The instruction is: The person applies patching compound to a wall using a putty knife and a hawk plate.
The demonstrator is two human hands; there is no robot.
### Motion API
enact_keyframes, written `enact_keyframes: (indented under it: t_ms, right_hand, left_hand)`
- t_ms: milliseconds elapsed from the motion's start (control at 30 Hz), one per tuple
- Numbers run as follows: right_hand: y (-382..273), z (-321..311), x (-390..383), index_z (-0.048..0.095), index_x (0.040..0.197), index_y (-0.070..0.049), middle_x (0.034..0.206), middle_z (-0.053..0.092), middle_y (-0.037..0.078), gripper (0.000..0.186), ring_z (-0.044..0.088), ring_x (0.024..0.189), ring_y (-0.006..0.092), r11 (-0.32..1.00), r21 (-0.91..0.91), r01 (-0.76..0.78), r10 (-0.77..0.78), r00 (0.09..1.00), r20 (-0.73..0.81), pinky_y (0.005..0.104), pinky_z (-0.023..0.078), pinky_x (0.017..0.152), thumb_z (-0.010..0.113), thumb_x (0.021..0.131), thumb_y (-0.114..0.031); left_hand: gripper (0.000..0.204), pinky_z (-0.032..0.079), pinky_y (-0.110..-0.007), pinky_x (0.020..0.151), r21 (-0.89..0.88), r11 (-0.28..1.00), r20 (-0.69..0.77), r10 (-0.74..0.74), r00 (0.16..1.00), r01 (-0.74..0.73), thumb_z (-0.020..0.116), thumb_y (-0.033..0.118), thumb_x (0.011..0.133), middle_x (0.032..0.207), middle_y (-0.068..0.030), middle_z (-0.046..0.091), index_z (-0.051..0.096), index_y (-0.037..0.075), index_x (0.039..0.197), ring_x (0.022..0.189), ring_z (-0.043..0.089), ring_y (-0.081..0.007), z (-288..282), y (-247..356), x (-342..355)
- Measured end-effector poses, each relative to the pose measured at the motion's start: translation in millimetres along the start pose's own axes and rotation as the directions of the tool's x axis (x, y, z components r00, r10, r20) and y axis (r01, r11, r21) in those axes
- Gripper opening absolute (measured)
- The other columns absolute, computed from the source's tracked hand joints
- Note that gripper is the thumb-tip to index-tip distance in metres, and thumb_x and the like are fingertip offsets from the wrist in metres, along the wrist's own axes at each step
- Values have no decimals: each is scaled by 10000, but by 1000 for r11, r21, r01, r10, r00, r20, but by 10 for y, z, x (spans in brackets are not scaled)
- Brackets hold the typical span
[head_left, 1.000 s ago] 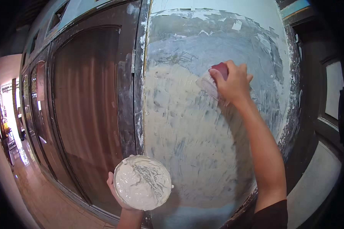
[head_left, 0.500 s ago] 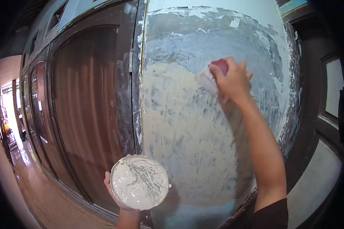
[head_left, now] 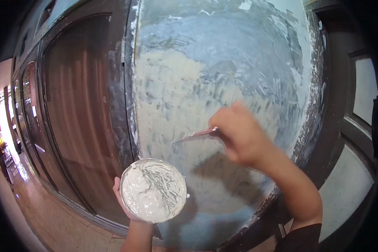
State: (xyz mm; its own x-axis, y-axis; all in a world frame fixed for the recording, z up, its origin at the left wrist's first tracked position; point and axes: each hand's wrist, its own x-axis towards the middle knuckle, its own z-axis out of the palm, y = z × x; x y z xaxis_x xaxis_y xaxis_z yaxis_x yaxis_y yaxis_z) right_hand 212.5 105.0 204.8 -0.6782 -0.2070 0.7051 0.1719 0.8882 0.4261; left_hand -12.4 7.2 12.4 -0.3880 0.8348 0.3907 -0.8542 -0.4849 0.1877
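My left hand (head_left: 124, 201) is wrapped round the side of a round tub (head_left: 185, 178), its fingers mostly hidden behind it. Thick off-white putty (head_left: 149, 197) fills the tub, with ridges and swirls on its surface. In my right hand (head_left: 239, 136) is a thin red putty scraper (head_left: 195, 134), seen nearly edge-on and smeared with white. Its blade points left, above the tub and in front of the wall (head_left: 172, 92). I cannot tell whether the blade touches the wall. Cream putty coats the wall's middle in streaks; the part above shows blue-grey.
To the left stands a dark wooden door frame (head_left: 119, 84) with a glazed panel and a reddish curtain (head_left: 77, 113). Another dark frame with pale panels (head_left: 348, 185) is at the right. Tiled floor (head_left: 67, 218) runs along the lower left.
My right hand has come down and left from the upper wall, turning the scraper edge-on toward the tub. The tub stays at nearly the same place in view. The view has shifted slightly.
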Motion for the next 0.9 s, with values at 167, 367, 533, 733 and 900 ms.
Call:
enact_keyframes:
  t_ms: [167,367,533,733,900]
  right_hand:
    - [-280,15,-285,564,1095,27,945,679,237,218,655,855,403,613,454,-646,419,754,506,435,517,761,599,999,-165]
    - [165,152,-900,613,1165,12,981,698,145,286,658,883,211,507,297,-809,444,541,714,358,520,795,597,1011,-229]
    - [181,72,-1230,597,1183,27,1000,710,135,321,664,891,208,433,341,-834,443,527,725,341,522,824,603,1013,-246]
    - [-263,294,-1578,597,1121,-44,998,668,209,190,639,928,397,496,412,-764,506,640,578,414,497,812,622,968,-154]
    - [-717,581,-2003,638,1040,5,971,674,185,137,634,909,385,529,485,-696,648,701,299,413,504,816,592,912,-14]
  left_hand:
    - [759,473,-545,1043,-122,990,58,-67,996,73,402,622,979,1335,-210,617,559,-17,1358,1181,613,-396,13,-272,-62]
    - [823,448,-570,1070,-73,993,17,-96,995,97,404,642,963,1399,-235,553,461,-25,1441,1248,566,-407,75,-507,-292]
    - [851,426,-500,1094,-13,991,32,-136,990,136,399,626,960,1436,-203,521,411,-51,1475,1289,531,-353,-30,-626,-543]
    - [791,456,-491,1058,7,997,-47,-82,996,82,400,614,967,1390,-196,563,467,-14,1443,1241,564,-350,-298,-743,-734]
    - [735,506,-504,995,44,997,-202,-55,978,65,420,632,953,1282,-180,644,577,25,1337,1143,627,-360,-605,-829,-819]
